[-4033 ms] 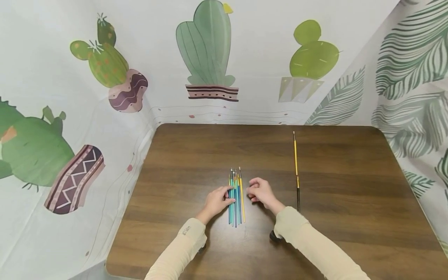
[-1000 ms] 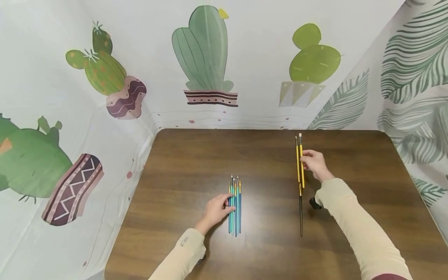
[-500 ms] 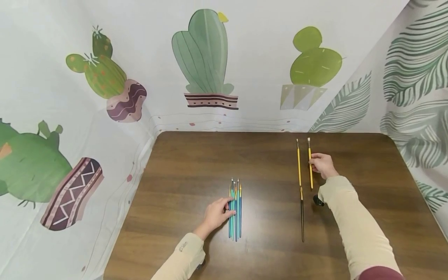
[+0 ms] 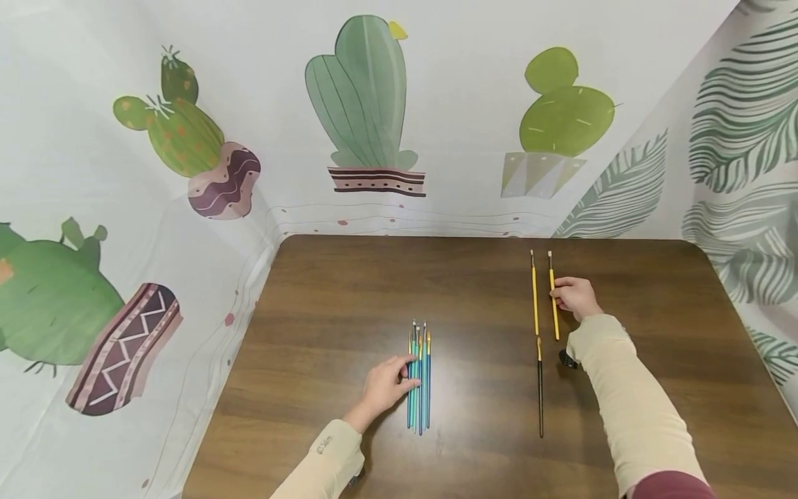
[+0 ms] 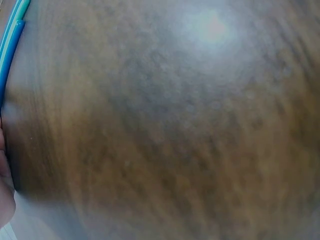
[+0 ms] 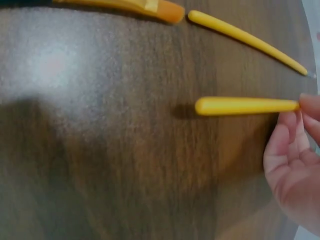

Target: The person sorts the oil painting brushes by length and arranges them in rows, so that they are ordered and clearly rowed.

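Observation:
In the head view, my left hand (image 4: 385,385) rests at the left side of a close row of paintbrushes (image 4: 427,388), thumb and index finger touching the teal and blue handles. The left wrist view catches only a blue handle (image 5: 11,62) and part of the fingers at its left edge. On the right, my right hand (image 4: 577,298) pinches a yellow paintbrush (image 4: 555,320) by the middle of its handle, bristles pointing away. In the right wrist view, that brush's handle end (image 6: 235,106) casts a shadow on the table, the thumb and fingertips meeting on it.
Left of the held brush lies another yellow paintbrush (image 4: 535,301). A black-handled paintbrush (image 4: 540,398) with orange bristles lies in line below it. The brown wooden table (image 4: 337,277) meets a cactus-print cloth (image 4: 461,104) at its back edge.
My right hand has taken a yellow paintbrush from the right of the row and carried it right, past the other yellow one, leaving a gap between them. My left hand stays at the row.

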Demonstrator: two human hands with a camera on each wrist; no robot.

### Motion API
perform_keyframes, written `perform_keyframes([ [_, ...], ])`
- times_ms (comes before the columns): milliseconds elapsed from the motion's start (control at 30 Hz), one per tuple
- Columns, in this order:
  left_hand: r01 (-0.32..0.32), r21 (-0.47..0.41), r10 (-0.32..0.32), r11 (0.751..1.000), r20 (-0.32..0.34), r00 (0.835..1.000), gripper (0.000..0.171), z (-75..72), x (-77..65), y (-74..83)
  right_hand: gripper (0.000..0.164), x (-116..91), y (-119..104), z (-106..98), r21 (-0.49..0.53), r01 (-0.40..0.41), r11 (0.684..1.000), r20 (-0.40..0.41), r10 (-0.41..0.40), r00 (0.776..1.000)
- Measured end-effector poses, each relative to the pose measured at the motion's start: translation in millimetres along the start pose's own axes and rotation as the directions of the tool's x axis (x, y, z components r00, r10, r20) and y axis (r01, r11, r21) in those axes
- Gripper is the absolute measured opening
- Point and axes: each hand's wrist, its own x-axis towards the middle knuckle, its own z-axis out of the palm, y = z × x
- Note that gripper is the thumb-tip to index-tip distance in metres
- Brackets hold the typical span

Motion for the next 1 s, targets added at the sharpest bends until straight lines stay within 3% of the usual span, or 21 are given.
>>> perform_keyframes([
  [233, -0.01, 0.011, 0.01, 1.0, -0.003, 1.0, 0.046, 1.5, -1.1, -1.8, 0.032, 8.0, 0.4, 9.6, -0.158, 0.052, 0.986, -0.102, -0.069, 0.992],
  [400, -0.027, 0.018, 0.028, 0.999, -0.027, 0.999, 0.045, 2.4, -0.7, -2.4, 0.029, 6.7, -2.6, 13.2, -0.353, 0.099, 0.93, -0.129, -0.154, 0.98],
  [500, -0.03, 0.019, 0.031, 0.999, -0.029, 0.999, 0.045, 2.0, -0.4, -2.2, 0.029, 5.8, -4.8, 14.9, -0.415, 0.12, 0.902, -0.124, -0.187, 0.974],
  [733, -0.018, 0.022, 0.019, 1.0, -0.017, 1.0, 0.046, 1.6, 0.1, -1.5, 0.029, 7.4, -5.0, 17.6, -0.42, 0.126, 0.899, -0.118, -0.192, 0.974],
  [1000, -0.008, 0.014, 0.008, 1.0, -0.002, 1.0, 0.046, 1.1, -0.7, -1.0, 0.028, 7.5, -6.0, 22.7, -0.307, 0.088, 0.948, -0.098, -0.123, 0.988],
])
